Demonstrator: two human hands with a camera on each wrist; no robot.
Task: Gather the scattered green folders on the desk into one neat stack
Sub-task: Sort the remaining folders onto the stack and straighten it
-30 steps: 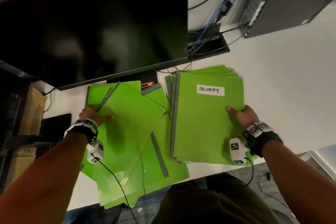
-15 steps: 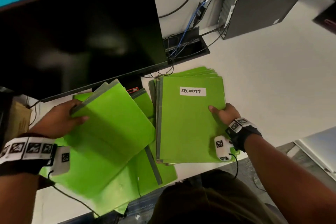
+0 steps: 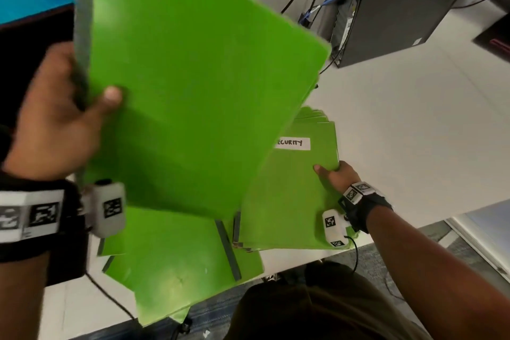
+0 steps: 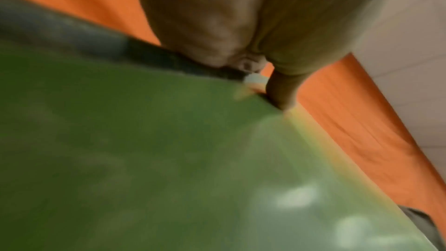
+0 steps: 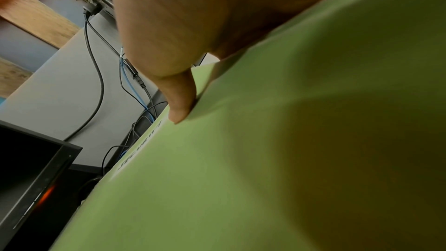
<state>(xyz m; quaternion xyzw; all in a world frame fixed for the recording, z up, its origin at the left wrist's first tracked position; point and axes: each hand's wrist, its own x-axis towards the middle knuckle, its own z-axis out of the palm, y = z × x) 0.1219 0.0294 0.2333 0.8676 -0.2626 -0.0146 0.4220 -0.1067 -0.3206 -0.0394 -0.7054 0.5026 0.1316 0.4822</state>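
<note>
My left hand [image 3: 82, 107] pinches a green folder [image 3: 193, 85] by its grey spine and holds it high, tilted over the desk; the left wrist view shows the thumb on that folder [image 4: 144, 159]. A stack of green folders [image 3: 292, 201], the top one labelled SECURITY, lies at the desk's front edge. My right hand [image 3: 332, 174] grips the stack's right edge, thumb on top; the right wrist view shows the thumb pressed on the top folder [image 5: 265, 159]. More loose green folders [image 3: 171, 262] lie fanned at the lower left, partly hidden by the lifted one.
A black computer tower [image 3: 400, 3] with cables [image 3: 311, 11] stands at the back right on the white desk [image 3: 414, 132]. A dark monitor [image 5: 29, 169] shows in the right wrist view. A dark object [image 3: 496, 33] sits at the far right.
My left hand has lifted one folder off the loose pile, up and towards the right. The right hand has kept its hold on the stack.
</note>
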